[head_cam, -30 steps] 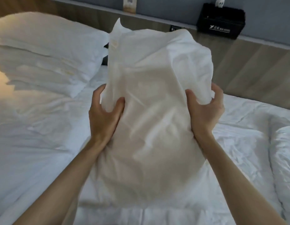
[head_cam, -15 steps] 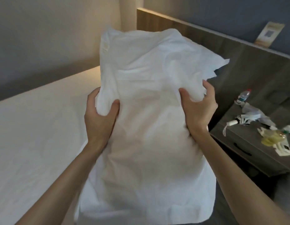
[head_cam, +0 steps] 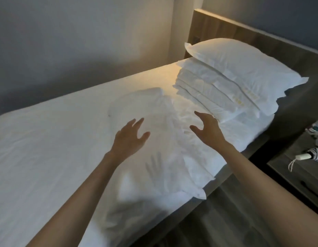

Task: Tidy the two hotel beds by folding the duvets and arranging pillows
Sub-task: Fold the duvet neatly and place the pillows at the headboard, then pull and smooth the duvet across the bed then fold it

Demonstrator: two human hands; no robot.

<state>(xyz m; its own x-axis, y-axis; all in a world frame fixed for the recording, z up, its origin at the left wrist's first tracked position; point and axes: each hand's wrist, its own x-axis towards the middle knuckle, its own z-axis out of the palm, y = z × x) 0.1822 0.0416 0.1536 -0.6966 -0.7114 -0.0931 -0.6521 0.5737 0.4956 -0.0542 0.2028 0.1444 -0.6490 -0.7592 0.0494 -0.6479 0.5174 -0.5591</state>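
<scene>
A white pillow lies flat on the bed, near its right edge, below my hands. My left hand hovers above it with fingers spread and holds nothing. My right hand is also above the pillow, fingers loosely spread, empty, close to a folded white duvet. The folded duvet sits at the head of the bed. A second white pillow rests on top of it, against the wooden headboard.
A dark nightstand stands to the right of the bed with a folded umbrella and a bottle on it. A wall runs along the far side of the bed. Wood-look floor shows at the bottom right.
Both hands gripped the pillow upright in the air; now it lies on this bed and both hands are off it, open. The view turned from the other bed to this one.
</scene>
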